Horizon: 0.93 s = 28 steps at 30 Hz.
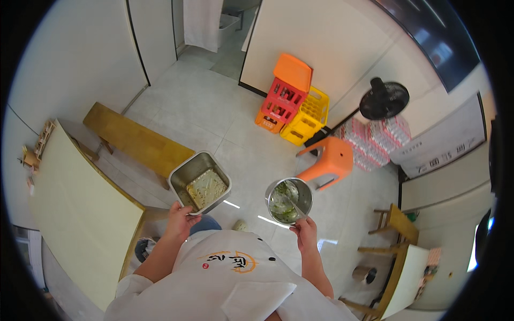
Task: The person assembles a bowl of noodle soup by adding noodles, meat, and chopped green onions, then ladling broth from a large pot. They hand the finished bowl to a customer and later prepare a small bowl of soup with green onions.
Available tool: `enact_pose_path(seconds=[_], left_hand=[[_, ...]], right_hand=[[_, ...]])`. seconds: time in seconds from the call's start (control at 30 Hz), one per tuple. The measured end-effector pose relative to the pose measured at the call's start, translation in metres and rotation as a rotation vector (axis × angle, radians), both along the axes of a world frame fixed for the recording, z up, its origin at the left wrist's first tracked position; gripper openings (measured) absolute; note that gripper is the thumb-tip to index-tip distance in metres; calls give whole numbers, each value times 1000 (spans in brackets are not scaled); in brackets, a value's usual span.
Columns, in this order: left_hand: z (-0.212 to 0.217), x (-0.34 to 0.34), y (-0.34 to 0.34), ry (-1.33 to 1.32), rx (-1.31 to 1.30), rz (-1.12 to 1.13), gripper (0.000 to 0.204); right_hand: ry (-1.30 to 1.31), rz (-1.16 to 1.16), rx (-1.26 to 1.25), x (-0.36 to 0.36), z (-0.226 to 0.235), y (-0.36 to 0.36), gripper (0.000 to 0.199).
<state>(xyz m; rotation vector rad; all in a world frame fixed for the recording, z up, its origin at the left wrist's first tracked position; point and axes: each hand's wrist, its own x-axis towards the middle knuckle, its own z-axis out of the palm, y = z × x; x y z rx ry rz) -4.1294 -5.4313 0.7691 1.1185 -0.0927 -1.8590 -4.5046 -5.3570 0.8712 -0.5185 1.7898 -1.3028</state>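
We've only got one view here, a fisheye on the wearer's head, looking pretty much straight down past the white-shirted chest at the tiled floor (214, 107). The hands sit close under the lens near the middle of the picture, while the wooden bench (134, 140), the stacked crates (292, 101) and the orange stool (331, 160) lie farther off. Straight edges bow toward the dark round rim. No second view overlaps with it.

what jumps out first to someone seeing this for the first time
The left hand grips a square steel tray with food residue, the right hand a round steel bowl with green scraps and a spoon. Behind, bright red, orange and yellow crates are stacked by the wall, with an orange plastic stool nearer.
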Motion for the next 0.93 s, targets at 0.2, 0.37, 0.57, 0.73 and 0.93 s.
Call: enact_pose_path(seconds=[0.2, 0.37, 0.57, 0.73, 0.93], left_hand=[[1, -20, -70, -57, -67, 188, 21], [-7, -19, -181, -167, -68, 217, 22], [9, 6, -327, -199, -150, 194, 18], [48, 28, -443, -172, -273, 182, 12], [71, 34, -583, -174, -279, 163, 16]], right_hand=[[85, 282, -3, -26, 36, -158, 18], [-69, 257, 5, 0, 16, -269, 11], [-187, 225, 14, 17, 16, -375, 4], [-152, 240, 5, 29, 8, -470, 7], [-128, 298, 22, 45, -42, -607, 12]])
